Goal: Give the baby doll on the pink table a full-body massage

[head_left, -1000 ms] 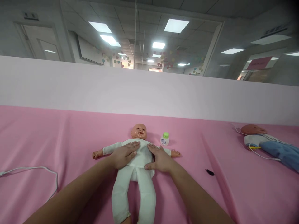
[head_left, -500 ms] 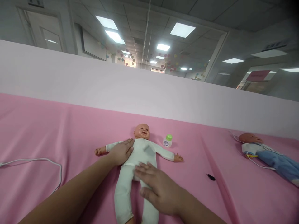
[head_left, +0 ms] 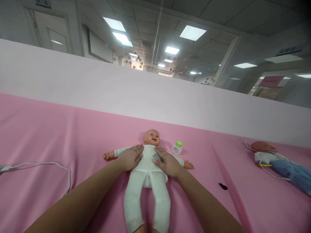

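Doll (head_left: 147,165) between left hand (head_left: 130,158) and right hand (head_left: 168,163), its length running away past the fingertips

It lies on its back, directly under and between the two sets of fingers. Its long axis runs nearly straight away from the person: the head (head_left: 151,137) is just beyond the fingertips, and the legs (head_left: 161,200) stretch back from the palms, between the forearms. Its arms reach out sideways beyond each hand.

Neither hand is nearer; both rest on the trunk, one on each flank, with a strip of white cloth bare between them. The left fingers lie flat and extended at the upper chest, thumb a little apart. The right fingers are likewise extended, with the thumb set wider, pointing inward across the trunk. Nothing is gripped; how hard either hand presses, I cannot tell.

Beyond the right knuckles, near but apart, stands a bottle (head_left: 177,149). Farther out to the right of those fingers is a small black item (head_left: 223,186).
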Tool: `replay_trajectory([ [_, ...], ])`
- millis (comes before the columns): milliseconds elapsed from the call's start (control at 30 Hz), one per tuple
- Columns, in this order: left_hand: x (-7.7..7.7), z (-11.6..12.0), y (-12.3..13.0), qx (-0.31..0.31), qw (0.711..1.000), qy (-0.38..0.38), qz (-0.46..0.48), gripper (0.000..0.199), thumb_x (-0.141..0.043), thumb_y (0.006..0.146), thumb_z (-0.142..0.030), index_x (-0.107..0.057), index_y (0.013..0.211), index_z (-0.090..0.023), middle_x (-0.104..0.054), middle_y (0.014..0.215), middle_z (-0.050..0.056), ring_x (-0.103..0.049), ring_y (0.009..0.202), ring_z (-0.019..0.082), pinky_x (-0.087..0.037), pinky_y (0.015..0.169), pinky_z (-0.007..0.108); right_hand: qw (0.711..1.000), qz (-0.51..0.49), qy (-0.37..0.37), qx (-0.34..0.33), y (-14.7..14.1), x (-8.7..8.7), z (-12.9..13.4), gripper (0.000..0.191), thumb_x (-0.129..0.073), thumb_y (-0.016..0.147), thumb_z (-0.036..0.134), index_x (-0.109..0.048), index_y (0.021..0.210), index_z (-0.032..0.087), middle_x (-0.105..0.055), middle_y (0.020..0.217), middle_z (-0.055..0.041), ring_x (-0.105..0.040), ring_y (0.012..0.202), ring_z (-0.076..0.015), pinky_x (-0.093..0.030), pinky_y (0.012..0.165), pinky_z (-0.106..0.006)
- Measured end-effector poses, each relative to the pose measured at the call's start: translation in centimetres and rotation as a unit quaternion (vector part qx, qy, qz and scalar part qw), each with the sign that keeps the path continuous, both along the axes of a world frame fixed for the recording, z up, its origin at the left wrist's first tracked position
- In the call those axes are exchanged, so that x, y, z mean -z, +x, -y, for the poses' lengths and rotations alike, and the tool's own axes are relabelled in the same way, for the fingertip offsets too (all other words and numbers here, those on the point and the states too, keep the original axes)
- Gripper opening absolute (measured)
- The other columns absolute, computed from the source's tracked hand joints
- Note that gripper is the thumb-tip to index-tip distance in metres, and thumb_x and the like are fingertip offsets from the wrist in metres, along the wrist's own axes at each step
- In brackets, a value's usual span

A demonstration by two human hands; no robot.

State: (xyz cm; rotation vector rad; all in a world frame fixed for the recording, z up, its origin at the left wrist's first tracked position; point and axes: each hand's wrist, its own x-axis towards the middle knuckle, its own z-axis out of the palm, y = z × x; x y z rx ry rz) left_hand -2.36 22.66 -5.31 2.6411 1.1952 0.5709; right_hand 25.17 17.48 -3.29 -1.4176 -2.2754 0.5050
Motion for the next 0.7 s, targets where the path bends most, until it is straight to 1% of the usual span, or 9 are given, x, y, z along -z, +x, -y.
replay_trajectory([
  [100, -0.2, -0.3, -0.1, 0.001, 1.0, -0.005, -0.012, 0.063, -0.032, 0.106, -0.048, -0.048, 0.157, -0.014, -0.045, 0.164, 0.012, -0.043, 0.151, 0.027, -0.031, 0.127, 0.043, 0.999, -0.008, -0.004, 0.043, 0.9, 0.6, 0.0, 0.086, -0.049, 0.098, 0.071, -0.037, 0.163, 0.016, -0.039, 0.167, -0.013, -0.036, 0.156, -0.031, -0.028, 0.128, -0.05],
  [200, -1.1, 0.1, -0.7, -0.023, 0.999, -0.003, -0.023, 0.063, -0.032, 0.105, -0.047, -0.05, 0.156, -0.013, -0.047, 0.162, 0.013, -0.045, 0.15, 0.028, -0.033, 0.126, 0.044, 0.998, -0.009, 0.004, 0.061, 1.4, 0.9, 0.1, 0.078, -0.045, 0.101, 0.066, -0.039, 0.162, 0.017, -0.043, 0.165, -0.0118, -0.04, 0.153, -0.0306, -0.031, 0.126, -0.05],
  [267, -2.1, 1.2, -1.3, -0.044, 0.999, 0.005, -0.021, 0.063, -0.033, 0.105, -0.047, -0.051, 0.155, -0.015, -0.049, 0.161, 0.012, -0.048, 0.148, 0.03, -0.035, 0.125, 0.045, 0.998, -0.006, 0.01, 0.063, 1.5, 1.1, 0.1, 0.076, -0.043, 0.103, 0.064, -0.038, 0.163, 0.017, -0.044, 0.165, -0.0114, -0.04, 0.153, -0.0301, -0.03, 0.126, -0.049],
  [333, -3.3, 3.0, -2.0, -0.042, 0.999, 0.007, -0.018, 0.063, -0.036, 0.104, -0.05, -0.05, 0.157, -0.019, -0.05, 0.16, 0.01, -0.049, 0.147, 0.031, -0.038, 0.124, 0.046, 0.998, -0.002, 0.01, 0.061, 1.4, 1.4, -0.1, 0.077, -0.041, 0.103, 0.065, -0.037, 0.163, 0.017, -0.043, 0.166, -0.0116, -0.038, 0.154, -0.03, -0.029, 0.127, -0.048],
  [367, -4.0, 4.2, -2.3, -0.03, 0.999, 0.003, -0.015, 0.065, -0.04, 0.103, -0.053, -0.049, 0.158, -0.02, -0.05, 0.161, 0.01, -0.049, 0.147, 0.031, -0.038, 0.123, 0.047, 0.998, -0.001, 0.009, 0.058, 1.4, 1.5, -0.2, 0.077, -0.04, 0.103, 0.065, -0.037, 0.163, 0.017, -0.042, 0.166, -0.0116, -0.037, 0.155, -0.0301, -0.028, 0.127, -0.049],
  [433, -5.2, 6.9, -2.6, 0.05, 0.998, -0.025, 0.0, 0.071, -0.049, 0.1, -0.056, -0.042, 0.163, -0.023, -0.044, 0.164, 0.008, -0.044, 0.15, 0.032, -0.036, 0.125, 0.048, 0.999, -0.001, 0.009, 0.052, 1.4, 1.6, -0.3, 0.077, -0.039, 0.103, 0.066, -0.036, 0.164, 0.018, -0.04, 0.167, -0.0119, -0.036, 0.155, -0.0308, -0.027, 0.128, -0.049],
  [533, -6.2, 10.3, -2.3, 0.155, 0.983, -0.083, 0.048, 0.065, -0.051, 0.101, -0.051, -0.041, 0.163, -0.034, -0.045, 0.164, 0.002, -0.043, 0.151, 0.031, -0.033, 0.126, 0.05, 0.999, 0.002, 0.014, 0.052, 1.3, 1.6, -0.4, 0.079, -0.039, 0.102, 0.068, -0.037, 0.164, 0.018, -0.041, 0.167, -0.0133, -0.037, 0.155, -0.032, -0.027, 0.127, -0.05],
  [600, -6.5, 11.4, -1.7, 0.2, 0.971, -0.117, 0.055, 0.064, -0.054, 0.1, -0.049, -0.044, 0.161, -0.034, -0.047, 0.162, 0.003, -0.043, 0.15, 0.032, -0.031, 0.127, 0.052, 0.998, 0.004, 0.022, 0.05, 1.3, 1.6, -0.5, 0.079, -0.039, 0.102, 0.068, -0.038, 0.163, 0.017, -0.042, 0.166, -0.014, -0.039, 0.153, -0.0319, -0.028, 0.127, -0.049],
  [700, -6.4, 10.9, -0.6, 0.218, 0.965, -0.14, 0.028, 0.065, -0.054, 0.101, -0.049, -0.04, 0.163, -0.033, -0.042, 0.165, 0.004, -0.041, 0.152, 0.032, -0.027, 0.128, 0.053, 0.998, 0.009, 0.03, 0.049, 1.2, 1.7, -0.6, 0.079, -0.04, 0.102, 0.066, -0.039, 0.162, 0.014, -0.044, 0.165, -0.0152, -0.041, 0.153, -0.0317, -0.03, 0.126, -0.047],
])
